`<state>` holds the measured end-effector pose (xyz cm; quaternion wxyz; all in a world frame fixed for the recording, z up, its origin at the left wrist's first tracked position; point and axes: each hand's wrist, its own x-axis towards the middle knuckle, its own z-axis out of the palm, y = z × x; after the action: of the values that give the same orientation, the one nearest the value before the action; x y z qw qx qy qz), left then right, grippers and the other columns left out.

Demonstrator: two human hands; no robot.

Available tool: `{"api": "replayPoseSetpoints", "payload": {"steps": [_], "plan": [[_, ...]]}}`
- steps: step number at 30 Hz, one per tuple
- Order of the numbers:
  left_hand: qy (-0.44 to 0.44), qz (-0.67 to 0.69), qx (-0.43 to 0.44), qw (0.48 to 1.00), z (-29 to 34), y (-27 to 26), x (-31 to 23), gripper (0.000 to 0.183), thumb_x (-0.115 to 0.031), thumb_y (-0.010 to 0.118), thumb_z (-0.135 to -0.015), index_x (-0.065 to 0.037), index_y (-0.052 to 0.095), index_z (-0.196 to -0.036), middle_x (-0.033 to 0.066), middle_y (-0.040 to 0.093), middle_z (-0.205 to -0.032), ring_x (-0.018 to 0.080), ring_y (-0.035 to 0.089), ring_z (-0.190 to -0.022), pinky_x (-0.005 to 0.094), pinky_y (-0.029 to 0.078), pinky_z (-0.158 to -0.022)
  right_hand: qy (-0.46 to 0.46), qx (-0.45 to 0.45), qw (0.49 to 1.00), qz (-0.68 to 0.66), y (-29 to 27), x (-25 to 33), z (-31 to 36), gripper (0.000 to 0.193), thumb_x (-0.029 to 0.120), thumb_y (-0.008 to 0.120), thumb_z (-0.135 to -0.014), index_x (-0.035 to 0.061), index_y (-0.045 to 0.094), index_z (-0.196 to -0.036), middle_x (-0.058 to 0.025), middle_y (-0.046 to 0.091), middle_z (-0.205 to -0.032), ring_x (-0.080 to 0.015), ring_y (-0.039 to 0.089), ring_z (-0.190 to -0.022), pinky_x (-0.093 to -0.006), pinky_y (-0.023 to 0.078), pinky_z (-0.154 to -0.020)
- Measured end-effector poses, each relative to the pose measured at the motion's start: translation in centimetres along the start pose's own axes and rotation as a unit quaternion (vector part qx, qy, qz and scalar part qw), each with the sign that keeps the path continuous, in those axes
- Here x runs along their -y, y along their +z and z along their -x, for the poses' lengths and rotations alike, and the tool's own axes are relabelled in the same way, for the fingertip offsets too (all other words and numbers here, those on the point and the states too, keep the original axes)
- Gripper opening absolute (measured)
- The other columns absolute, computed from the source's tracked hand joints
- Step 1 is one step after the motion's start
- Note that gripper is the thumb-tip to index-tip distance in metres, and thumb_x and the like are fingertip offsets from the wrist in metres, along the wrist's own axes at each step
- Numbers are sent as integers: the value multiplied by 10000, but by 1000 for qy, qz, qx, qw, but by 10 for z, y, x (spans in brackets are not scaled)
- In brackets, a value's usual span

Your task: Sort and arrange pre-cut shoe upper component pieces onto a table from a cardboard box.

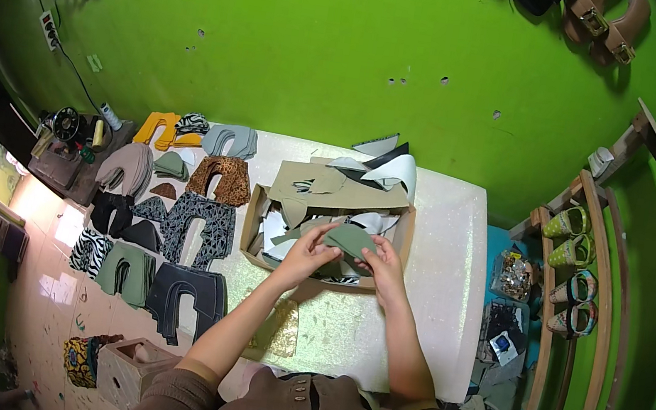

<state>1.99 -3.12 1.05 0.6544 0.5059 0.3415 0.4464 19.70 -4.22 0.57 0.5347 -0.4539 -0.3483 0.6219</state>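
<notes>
You're pinching green pieces (351,242) between left hand (308,254) and right hand (385,267), above box (249,223) on desk (446,259). Pieces looking light, thin, flexible, possibly sliding against each other; opposite edges likely offering best hold, fingers pressing layers together.

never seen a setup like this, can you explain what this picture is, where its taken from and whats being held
There is no machine here: the left hand and right hand are a person's own bare hands. The only picture comes from a camera worn on that person's head, looking down; its wide fisheye lens makes straight edges bend. Both hands hold flat green material, seemingly more than one layer, over an open cardboard box full of scraps. The box sits on a pale tabletop. To its left lie stacks of cut pieces, some U-shaped, some animal-print.
</notes>
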Motion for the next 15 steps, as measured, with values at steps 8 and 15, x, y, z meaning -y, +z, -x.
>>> {"api": "replayPoseSetpoints", "payload": {"steps": [8,15], "plan": [[-57,59,-17,996,8,-6,12,443,-55,512,-872,34,347,-1274,93,560,-1016,122,568,-888,236,464,-809,21,37,991,124,-2,-8,4,252,166,439,-921,-3,518,-1092,-31,585,-909,-81,536,-745,-193,411,-645],[-70,-24,-31,997,24,-14,6,314,-59,494,-871,-3,461,-1178,55,563,-1003,109,561,-848,256,498,-757,-37,93,982,159,14,-22,10,238,182,473,-911,7,539,-1057,-13,568,-900,-64,485,-826,-202,390,-736]]}}
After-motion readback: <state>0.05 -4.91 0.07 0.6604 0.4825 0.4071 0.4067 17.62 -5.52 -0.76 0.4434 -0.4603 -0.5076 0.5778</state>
